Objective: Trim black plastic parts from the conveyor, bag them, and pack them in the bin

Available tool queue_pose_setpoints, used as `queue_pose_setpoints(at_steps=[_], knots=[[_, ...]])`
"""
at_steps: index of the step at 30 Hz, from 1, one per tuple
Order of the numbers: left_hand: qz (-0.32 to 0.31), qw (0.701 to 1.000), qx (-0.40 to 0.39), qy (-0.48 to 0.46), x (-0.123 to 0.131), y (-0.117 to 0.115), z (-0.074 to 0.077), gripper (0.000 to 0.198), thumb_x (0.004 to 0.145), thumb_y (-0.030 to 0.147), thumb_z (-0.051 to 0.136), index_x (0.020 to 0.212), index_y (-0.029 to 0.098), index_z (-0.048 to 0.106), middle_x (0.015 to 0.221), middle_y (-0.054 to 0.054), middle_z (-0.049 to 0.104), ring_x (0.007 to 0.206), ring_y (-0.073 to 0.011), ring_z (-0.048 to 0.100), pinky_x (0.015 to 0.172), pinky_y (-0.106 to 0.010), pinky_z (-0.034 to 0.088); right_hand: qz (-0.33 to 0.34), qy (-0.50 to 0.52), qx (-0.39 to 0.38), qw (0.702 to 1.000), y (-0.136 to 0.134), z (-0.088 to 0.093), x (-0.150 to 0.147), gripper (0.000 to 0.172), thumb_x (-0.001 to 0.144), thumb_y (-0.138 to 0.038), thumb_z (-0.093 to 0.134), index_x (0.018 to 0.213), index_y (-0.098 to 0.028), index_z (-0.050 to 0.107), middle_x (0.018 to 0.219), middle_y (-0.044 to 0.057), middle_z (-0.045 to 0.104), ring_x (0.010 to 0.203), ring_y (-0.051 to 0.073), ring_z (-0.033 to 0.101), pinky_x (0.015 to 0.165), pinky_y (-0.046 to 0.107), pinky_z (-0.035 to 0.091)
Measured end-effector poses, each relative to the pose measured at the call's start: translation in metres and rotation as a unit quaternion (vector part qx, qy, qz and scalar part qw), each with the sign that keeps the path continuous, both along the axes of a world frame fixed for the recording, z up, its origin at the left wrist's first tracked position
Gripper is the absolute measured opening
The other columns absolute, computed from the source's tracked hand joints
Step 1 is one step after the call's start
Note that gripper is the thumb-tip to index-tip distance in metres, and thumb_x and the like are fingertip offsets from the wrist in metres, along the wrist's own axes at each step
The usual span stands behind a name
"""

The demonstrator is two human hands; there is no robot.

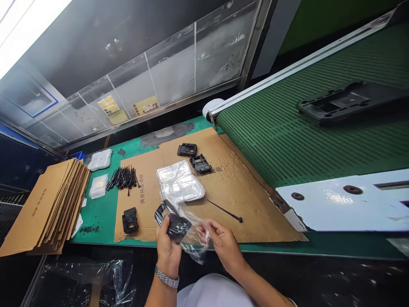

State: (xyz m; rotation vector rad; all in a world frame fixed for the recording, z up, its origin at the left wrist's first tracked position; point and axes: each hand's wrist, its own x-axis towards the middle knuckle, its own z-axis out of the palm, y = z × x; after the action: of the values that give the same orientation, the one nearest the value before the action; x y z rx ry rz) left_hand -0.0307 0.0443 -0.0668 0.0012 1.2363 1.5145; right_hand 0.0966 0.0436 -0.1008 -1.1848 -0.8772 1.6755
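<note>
In my left hand (168, 249) is a black plastic part (177, 228) with a rectangular opening, the thumb pressed on its face. A clear plastic bag (194, 251) covers its right end. My right hand (225, 244) pinches the edge of that bag between thumb and fingers. Just beyond my hands lies a stack of clear plastic bags (180, 181) on a cardboard sheet (249, 226). A single black cable tie (225, 209) rests right of the stack. Two black plastic parts, one flat (187, 149) and one ribbed (200, 163), sit behind it; another black part (130, 220) is to the left.
A pile of black cable ties (124, 177) and two white bag packs, one larger (100, 160) and one smaller (98, 186), lie left. Folded cardboard (47, 204) stands at the table's left end. A green conveyor belt (271, 128) rises at right, carrying a large black part (345, 104).
</note>
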Motion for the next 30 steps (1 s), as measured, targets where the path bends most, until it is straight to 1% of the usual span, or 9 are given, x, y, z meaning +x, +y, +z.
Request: queue_pose_setpoints(at_steps=[5,7,9,11,14,18,22,27,30], knots=[[0.071,0.995,0.013,0.072,-0.022,0.000,-0.005,0.020,0.062,0.014,0.065,0.081,0.018,0.061,0.077,0.000,0.068,0.071,-0.0136,0.064,0.070,-0.027,0.051,-0.020,-0.137,-0.024,0.990,0.001,-0.030,0.046,0.042,0.060,-0.060,0.058,0.067,-0.019,0.054,0.057,0.002,0.057,0.045,0.013,0.050,0.038,0.025,0.040],[0.006,0.990,0.043,0.138,-0.021,-0.005,-0.003,0.027,0.060,0.018,0.069,0.085,0.017,0.062,0.079,-0.001,0.069,0.073,-0.0146,0.064,0.070,-0.028,0.051,-0.039,-0.158,0.048,0.986,0.000,-0.028,0.053,0.045,0.062,-0.054,0.060,0.088,-0.018,0.056,0.080,0.009,0.065,0.071,0.021,0.061,0.059,0.033,0.050],[-0.090,0.981,0.065,0.161,-0.012,-0.010,0.000,0.029,0.060,0.024,0.071,0.085,0.014,0.062,0.081,-0.004,0.069,0.075,-0.0168,0.064,0.073,-0.030,0.050,-0.020,-0.137,0.143,0.980,-0.001,-0.019,0.045,0.064,0.060,-0.047,0.066,0.115,-0.018,0.046,0.112,0.014,0.058,0.104,0.026,0.054,0.086,0.041,0.044],[-0.140,0.976,0.085,0.143,0.001,-0.011,0.004,0.030,0.060,0.027,0.070,0.086,0.014,0.063,0.083,-0.005,0.069,0.077,-0.0181,0.064,0.075,-0.031,0.049,0.051,-0.091,0.183,0.978,-0.004,-0.007,0.027,0.083,0.054,-0.043,0.072,0.126,-0.019,0.036,0.124,0.014,0.050,0.113,0.026,0.047,0.092,0.042,0.039],[-0.112,0.986,0.089,0.090,0.016,-0.006,0.005,0.028,0.060,0.029,0.070,0.084,0.017,0.063,0.080,-0.002,0.068,0.071,-0.0162,0.063,0.071,-0.030,0.049,0.170,0.000,0.082,0.982,-0.009,0.006,0.007,0.057,0.058,-0.047,0.068,0.105,-0.017,0.053,0.084,0.005,0.064,0.068,0.016,0.059,0.059,0.028,0.049],[-0.171,0.984,-0.014,-0.057,0.023,-0.001,-0.002,0.017,0.057,0.028,0.070,0.063,0.014,0.061,0.060,-0.001,0.064,0.054,-0.0122,0.058,0.060,-0.026,0.047,0.231,0.103,-0.041,0.967,-0.018,0.012,0.025,0.036,0.065,-0.050,0.062,0.064,-0.015,0.054,0.046,-0.008,0.042,0.035,0.001,0.028,0.032,0.014,0.023],[-0.357,0.918,-0.061,-0.163,0.033,-0.011,-0.009,0.017,0.052,0.022,0.073,0.056,0.012,0.060,0.053,0.000,0.059,0.050,-0.0087,0.053,0.061,-0.024,0.045,0.266,0.186,-0.117,0.939,-0.022,0.014,0.065,0.032,0.053,-0.040,0.071,0.064,-0.013,0.057,0.047,-0.007,0.046,0.036,0.002,0.033,0.030,0.013,0.026],[-0.531,0.847,-0.010,-0.014,0.054,-0.021,-0.008,0.025,0.062,0.027,0.071,0.079,0.010,0.065,0.069,-0.005,0.064,0.061,-0.0120,0.056,0.066,-0.027,0.043,0.159,0.069,-0.103,0.979,-0.033,0.013,0.090,0.015,0.055,-0.023,0.066,0.054,-0.012,0.057,0.045,-0.005,0.051,0.036,0.004,0.041,0.033,0.014,0.031],[-0.607,0.791,-0.019,0.067,0.063,-0.017,-0.007,0.030,0.063,0.034,0.070,0.083,0.011,0.064,0.076,-0.007,0.066,0.068,-0.0160,0.058,0.068,-0.029,0.043,0.097,0.154,-0.139,0.973,-0.050,0.010,0.109,0.020,0.054,-0.028,0.067,0.063,-0.012,0.060,0.055,-0.002,0.058,0.045,0.008,0.052,0.043,0.019,0.041]])
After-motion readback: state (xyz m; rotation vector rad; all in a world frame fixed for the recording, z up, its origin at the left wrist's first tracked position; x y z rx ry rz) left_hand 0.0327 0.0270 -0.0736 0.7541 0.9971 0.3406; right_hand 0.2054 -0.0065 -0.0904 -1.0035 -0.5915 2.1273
